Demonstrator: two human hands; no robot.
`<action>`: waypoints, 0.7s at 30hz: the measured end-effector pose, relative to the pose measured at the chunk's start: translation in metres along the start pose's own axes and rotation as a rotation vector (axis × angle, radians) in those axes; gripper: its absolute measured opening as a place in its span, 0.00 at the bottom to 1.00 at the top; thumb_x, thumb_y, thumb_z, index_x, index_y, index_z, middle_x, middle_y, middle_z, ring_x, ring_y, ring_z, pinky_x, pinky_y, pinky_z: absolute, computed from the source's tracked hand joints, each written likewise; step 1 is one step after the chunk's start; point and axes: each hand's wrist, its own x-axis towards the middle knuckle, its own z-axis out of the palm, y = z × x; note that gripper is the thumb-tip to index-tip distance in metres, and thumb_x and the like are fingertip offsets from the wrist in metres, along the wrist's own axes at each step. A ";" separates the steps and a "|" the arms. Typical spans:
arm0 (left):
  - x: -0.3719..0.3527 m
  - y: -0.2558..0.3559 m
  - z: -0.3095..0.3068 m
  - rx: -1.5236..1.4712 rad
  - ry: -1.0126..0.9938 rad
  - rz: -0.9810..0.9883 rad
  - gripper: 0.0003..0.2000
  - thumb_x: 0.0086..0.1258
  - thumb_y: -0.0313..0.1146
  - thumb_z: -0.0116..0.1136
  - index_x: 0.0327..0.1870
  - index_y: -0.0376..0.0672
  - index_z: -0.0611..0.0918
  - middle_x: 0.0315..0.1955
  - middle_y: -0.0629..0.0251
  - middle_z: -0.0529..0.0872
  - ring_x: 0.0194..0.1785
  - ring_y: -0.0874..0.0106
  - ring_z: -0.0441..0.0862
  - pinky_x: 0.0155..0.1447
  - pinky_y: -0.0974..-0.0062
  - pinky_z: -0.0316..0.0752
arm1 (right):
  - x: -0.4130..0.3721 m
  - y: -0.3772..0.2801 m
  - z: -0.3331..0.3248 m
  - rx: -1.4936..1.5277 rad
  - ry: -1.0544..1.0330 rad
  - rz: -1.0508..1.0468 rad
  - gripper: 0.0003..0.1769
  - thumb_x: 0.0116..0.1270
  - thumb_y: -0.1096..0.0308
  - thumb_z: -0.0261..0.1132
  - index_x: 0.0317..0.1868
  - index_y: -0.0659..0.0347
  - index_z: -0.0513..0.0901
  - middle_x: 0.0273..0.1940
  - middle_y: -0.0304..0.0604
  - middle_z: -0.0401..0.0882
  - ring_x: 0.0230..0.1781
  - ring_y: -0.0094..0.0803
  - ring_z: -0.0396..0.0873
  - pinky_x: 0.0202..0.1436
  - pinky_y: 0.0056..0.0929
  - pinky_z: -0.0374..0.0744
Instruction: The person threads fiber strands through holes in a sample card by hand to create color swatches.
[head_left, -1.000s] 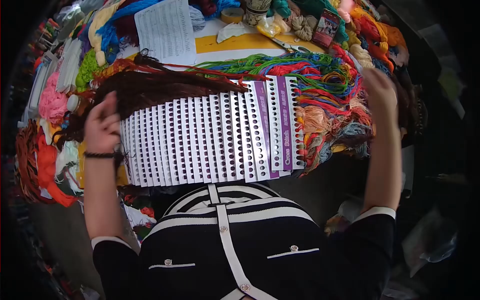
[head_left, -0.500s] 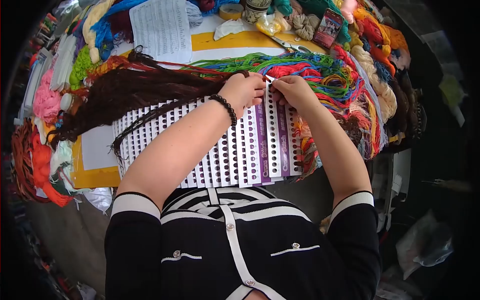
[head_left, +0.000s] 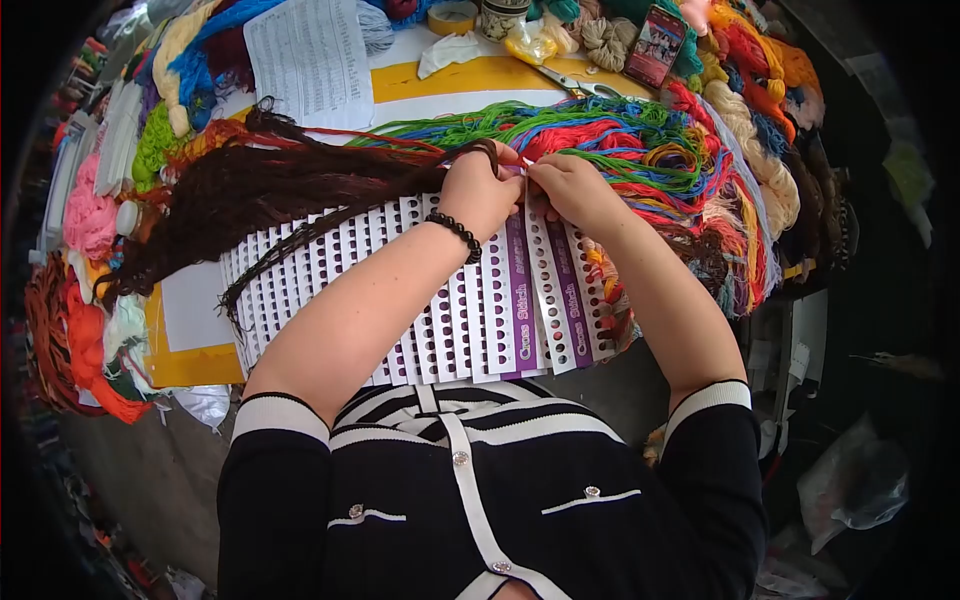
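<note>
My left hand (head_left: 478, 192) is closed, with the end of a long dark brown thread bundle (head_left: 290, 180) looped over its fingers. Its fingertips meet those of my right hand (head_left: 578, 192), which pinches the top of a white punched card (head_left: 546, 270). A small bit of red and white shows where the fingertips meet; what it is I cannot make out. Below lies a row of white punched cards (head_left: 430, 320) set side by side, some with purple "Cross Stitch" strips (head_left: 524, 300). My fingers hide the held card's top.
Green, blue and red threads (head_left: 640, 150) lie behind my right hand. Scissors (head_left: 580, 85), a phone (head_left: 657, 46), a tape roll (head_left: 452, 17) and a printed sheet (head_left: 308, 65) rest at the back. Coloured yarn skeins (head_left: 760, 140) line the table's edges.
My right hand has moved left and now meets my left hand. The top of the held card has shifted left with it, so the card leans.
</note>
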 end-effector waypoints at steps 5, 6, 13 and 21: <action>-0.002 0.000 -0.013 0.384 0.045 0.227 0.10 0.57 0.24 0.58 0.40 0.35 0.77 0.26 0.64 0.82 0.29 0.78 0.81 0.33 0.78 0.75 | -0.011 -0.007 -0.014 0.273 -0.124 0.151 0.08 0.67 0.63 0.53 0.39 0.57 0.75 0.27 0.33 0.76 0.24 0.19 0.72 0.26 0.18 0.69; -0.005 0.002 -0.017 0.227 0.049 0.271 0.10 0.58 0.23 0.58 0.41 0.36 0.76 0.28 0.66 0.82 0.31 0.77 0.81 0.35 0.80 0.75 | -0.010 -0.002 -0.013 0.270 -0.121 0.158 0.08 0.67 0.64 0.53 0.41 0.55 0.74 0.27 0.32 0.76 0.25 0.19 0.73 0.27 0.17 0.69; -0.014 0.005 -0.014 -0.938 -0.176 -0.052 0.13 0.62 0.23 0.61 0.46 0.40 0.74 0.36 0.66 0.83 0.39 0.78 0.81 0.39 0.87 0.74 | -0.008 -0.002 -0.003 0.133 -0.045 0.114 0.08 0.66 0.70 0.52 0.44 0.56 0.71 0.30 0.35 0.79 0.26 0.20 0.75 0.30 0.19 0.73; -0.009 -0.010 0.004 -0.405 -0.244 0.191 0.16 0.66 0.21 0.48 0.55 0.32 0.72 0.43 0.62 0.83 0.35 0.78 0.80 0.34 0.84 0.73 | -0.002 0.015 -0.022 0.848 -0.203 0.171 0.05 0.64 0.74 0.51 0.38 0.60 0.74 0.28 0.37 0.76 0.26 0.22 0.74 0.30 0.21 0.73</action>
